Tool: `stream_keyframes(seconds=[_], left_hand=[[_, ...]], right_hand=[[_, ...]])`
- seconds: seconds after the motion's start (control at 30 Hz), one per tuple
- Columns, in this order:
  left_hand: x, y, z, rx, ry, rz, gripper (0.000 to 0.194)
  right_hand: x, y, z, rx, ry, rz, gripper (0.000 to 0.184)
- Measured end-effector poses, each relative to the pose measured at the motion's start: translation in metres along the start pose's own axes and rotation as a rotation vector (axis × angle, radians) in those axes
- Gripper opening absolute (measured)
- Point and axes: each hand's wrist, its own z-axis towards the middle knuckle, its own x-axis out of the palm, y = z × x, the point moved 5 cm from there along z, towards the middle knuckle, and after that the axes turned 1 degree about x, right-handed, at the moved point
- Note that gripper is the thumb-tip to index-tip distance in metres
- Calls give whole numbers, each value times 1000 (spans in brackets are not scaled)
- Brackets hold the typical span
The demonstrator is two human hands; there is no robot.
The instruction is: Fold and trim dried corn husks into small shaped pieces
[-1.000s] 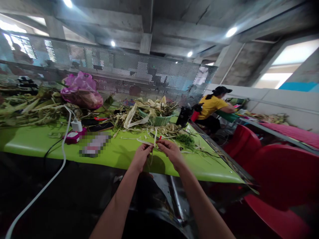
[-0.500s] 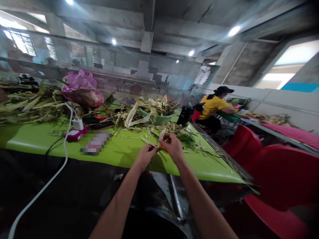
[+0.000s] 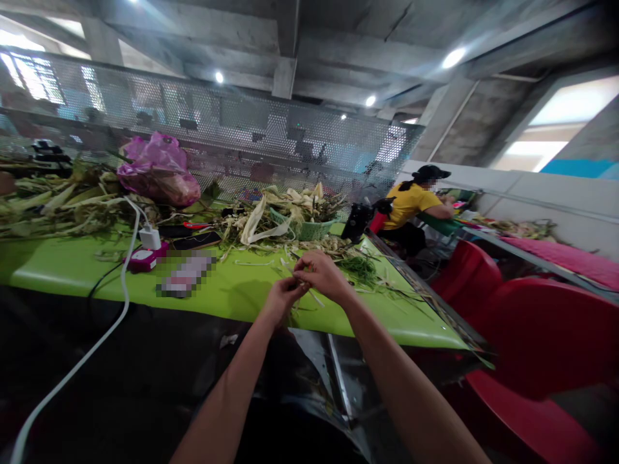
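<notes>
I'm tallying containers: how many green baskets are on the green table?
1: the green basket, heaped with plant pieces, on the table beyond the right hand, before the perforated screen. The plant pieces may hide others.

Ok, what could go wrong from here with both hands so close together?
The narrow pale plant strip pinched by the left hand and right hand might slip or tear; the hands largely hide the grip. The long white cable hanging over the front edge of the bright green tabletop could snag and tug the white cube charger. Pale dry husks heaped above the rim of the green plastic basket might spill if knocked.
</notes>
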Motion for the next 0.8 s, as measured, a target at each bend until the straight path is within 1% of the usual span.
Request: stream_keyframes(seconds=[0.17,0.33,0.43,0.53,0.63,0.67,0.7,0.8], left_hand=[[0,1,-2,-4,13,-18,37],[1,2,-2,-19,6,-13,40],[1,2,-2,-50,-16,-41,40],[-2,2,-2,-68,-50,-62,42],[-8,2,-1,-54,-84,-110,42],[-10,3,-1,-56,-92,-142,42],[-11,3,0,-58,-100,-177,42],[-13,3,0,-54,-103,-247,41]], right_hand=[[1,-4,4,32,-64,85,4],[9,-9,7,37,-152,99,7],[11,-9,7,39,-178,97,8],[3,-5,2,24,-227,81,2],[-11,-1,-11,25,-375,59,16],[-14,-2,-16,44,-407,69,16],[-14,-4,-21,72,-407,90,14],[-1,-17,-33,185,-293,203,21]])
